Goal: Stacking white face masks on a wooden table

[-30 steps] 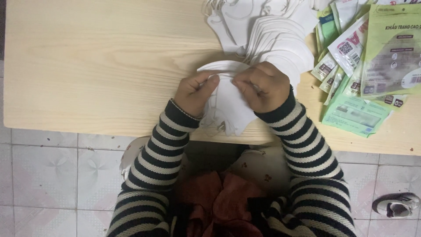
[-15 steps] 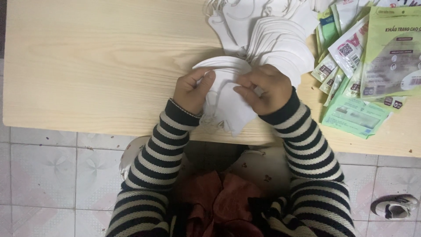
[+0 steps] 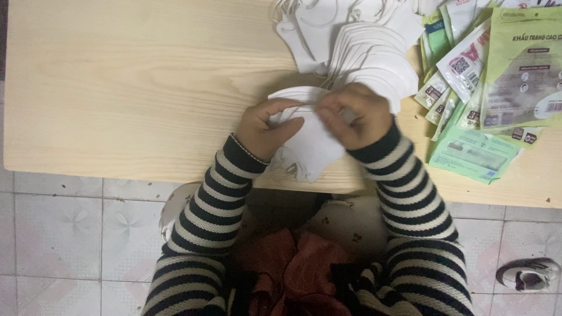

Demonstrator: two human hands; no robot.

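Left hand (image 3: 266,127), right hand (image 3: 354,116): grip pinched on white mask (image 3: 307,143).

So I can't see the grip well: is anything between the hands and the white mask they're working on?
Nothing visible. The left hand and right hand both touch the white mask directly at the table's near edge.

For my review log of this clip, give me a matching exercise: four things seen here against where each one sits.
Things:
1. white mask
2. stack of white masks
3. green packets
4. shoe

Places:
A. on the tiled floor, lower right
B. between both hands at the table's near edge
C. table's right end
D. far side of the table, fanned out

Pairs: 1-B, 2-D, 3-C, 4-A
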